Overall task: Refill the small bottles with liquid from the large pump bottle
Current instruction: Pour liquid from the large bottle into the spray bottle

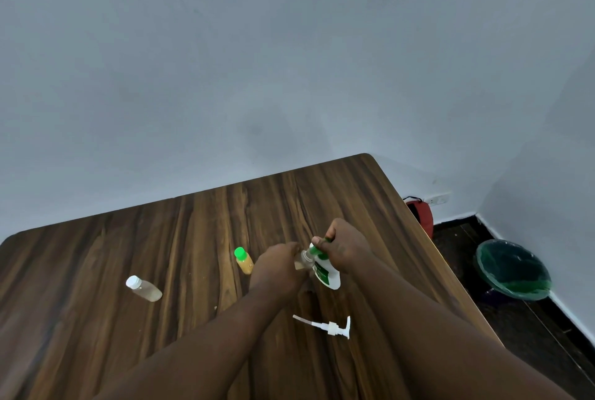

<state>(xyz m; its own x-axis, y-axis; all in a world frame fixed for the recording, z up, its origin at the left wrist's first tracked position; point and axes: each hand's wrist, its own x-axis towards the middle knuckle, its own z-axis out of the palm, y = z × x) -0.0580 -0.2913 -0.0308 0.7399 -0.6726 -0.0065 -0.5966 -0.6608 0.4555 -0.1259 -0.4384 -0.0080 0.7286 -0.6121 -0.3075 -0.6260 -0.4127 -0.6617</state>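
Pouring looks underway: right-hand grip (341,248) holds tilted large white green-labelled bottle (328,274), left-hand grip (278,266) holds small clear bottle (302,259); next, steady aligned mouths.

large bottle (326,274) green label: print too small, blurred; nothing legible.

small bottle (303,258) mostly hidden, label (322,271) blurred

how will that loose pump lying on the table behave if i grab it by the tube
The pump looks light: small white plastic, lying flat on the table. Its thin dip tube would probably flex, letting the bulkier end droop. The tube may be slick with liquid, though I cannot see wetness.
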